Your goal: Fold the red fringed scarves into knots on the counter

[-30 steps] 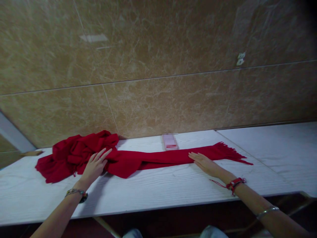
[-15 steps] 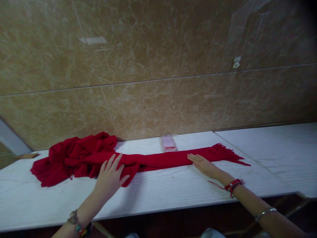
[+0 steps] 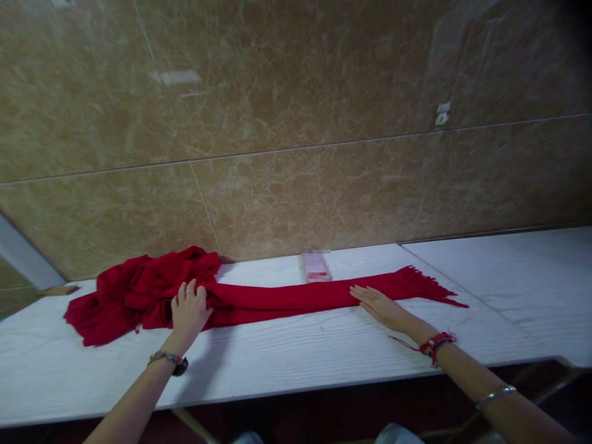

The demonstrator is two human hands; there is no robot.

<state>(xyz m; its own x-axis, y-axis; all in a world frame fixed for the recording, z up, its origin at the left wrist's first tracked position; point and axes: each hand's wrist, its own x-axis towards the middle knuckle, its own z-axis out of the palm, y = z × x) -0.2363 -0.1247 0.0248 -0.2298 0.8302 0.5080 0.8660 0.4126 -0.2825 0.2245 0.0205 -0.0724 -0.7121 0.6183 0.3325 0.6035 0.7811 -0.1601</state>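
Note:
A long red scarf (image 3: 287,296) lies along the white table (image 3: 296,357), bunched in a heap at the left and stretched flat to a fringed end at the right. My left hand (image 3: 189,312) rests on the scarf where the heap meets the flat stretch, its fingers curled over the cloth. Flat on the scarf near the fringed end lies my right hand (image 3: 382,306), fingers stretched out and pressing the cloth down.
A small blurred pink and white object (image 3: 315,266) sits behind the scarf against the brown marble wall (image 3: 296,135). A second white tabletop (image 3: 522,277) adjoins at the right. The table's front edge runs just below my wrists.
My left hand slid right along the scarf, then came back left to the edge of the heap and curled its fingers. The fold there is flatter. My right hand stayed put.

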